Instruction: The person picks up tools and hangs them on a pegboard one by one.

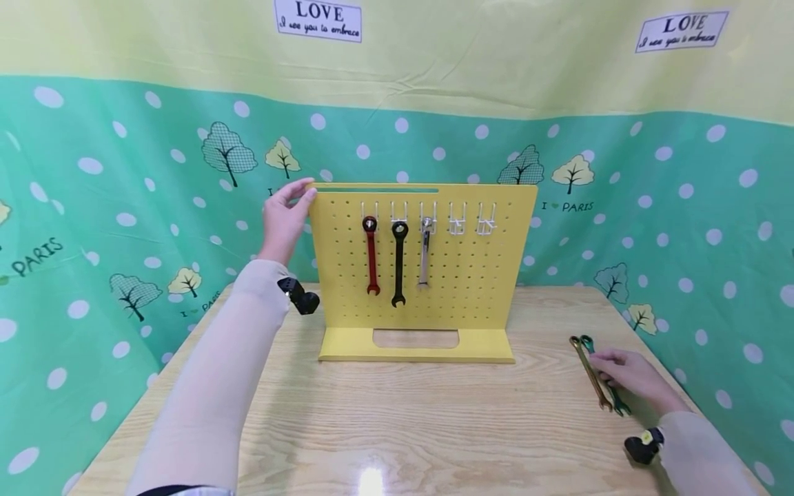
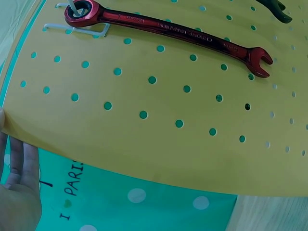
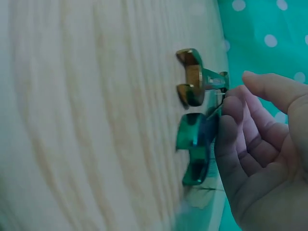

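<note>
At its upper left corner, the yellow pegboard (image 1: 477,275) is gripped by my left hand (image 1: 285,219), thumb in front and fingers behind. Off its white hooks hang a red wrench (image 1: 372,256), a black wrench (image 1: 399,265) and a silver wrench (image 1: 424,255). The left wrist view shows the red wrench (image 2: 178,32) close up, its ring end on a hook. On the table at right, a gold wrench (image 1: 589,372) and a green wrench (image 1: 617,399) lie side by side. My right hand (image 1: 633,375) is at the green wrench with bent fingers, the thumb apart from them (image 3: 264,144).
Two white hooks (image 1: 457,224) at the board's right carry no wrench. The board stands on a yellow base (image 1: 353,344) on a wooden table (image 1: 372,420). A green and yellow patterned curtain (image 1: 682,207) surrounds the table's back and sides.
</note>
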The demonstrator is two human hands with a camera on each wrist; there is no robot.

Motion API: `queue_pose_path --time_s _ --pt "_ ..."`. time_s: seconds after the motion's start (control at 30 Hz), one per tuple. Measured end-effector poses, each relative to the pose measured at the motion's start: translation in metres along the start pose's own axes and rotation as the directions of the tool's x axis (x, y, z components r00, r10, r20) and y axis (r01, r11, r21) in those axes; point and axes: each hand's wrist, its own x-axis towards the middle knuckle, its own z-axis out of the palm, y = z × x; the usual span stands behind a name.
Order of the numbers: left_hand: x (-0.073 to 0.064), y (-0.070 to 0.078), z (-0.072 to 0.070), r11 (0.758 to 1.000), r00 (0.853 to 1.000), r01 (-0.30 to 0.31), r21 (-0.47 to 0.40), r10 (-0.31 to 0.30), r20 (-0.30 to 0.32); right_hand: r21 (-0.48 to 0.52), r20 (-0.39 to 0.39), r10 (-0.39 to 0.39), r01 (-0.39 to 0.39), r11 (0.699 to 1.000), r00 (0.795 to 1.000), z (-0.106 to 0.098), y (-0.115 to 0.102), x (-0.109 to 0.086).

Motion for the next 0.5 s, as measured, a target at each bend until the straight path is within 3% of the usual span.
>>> queue_pose_path --time_s 0.17,0.5 --pt "-0.001 0.001 0.0 1.0 1.0 0.006 0.0 -0.006 -0.003 -0.054 0.004 0.004 -0.003 0.999 1.0 0.0 0.003 0.003" --pt "-0.001 0.0 0.001 1.0 1.0 -0.004 -0.001 0.004 -0.004 -0.156 -0.1 0.019 -0.035 0.987 0.995 0.006 0.005 0.011"
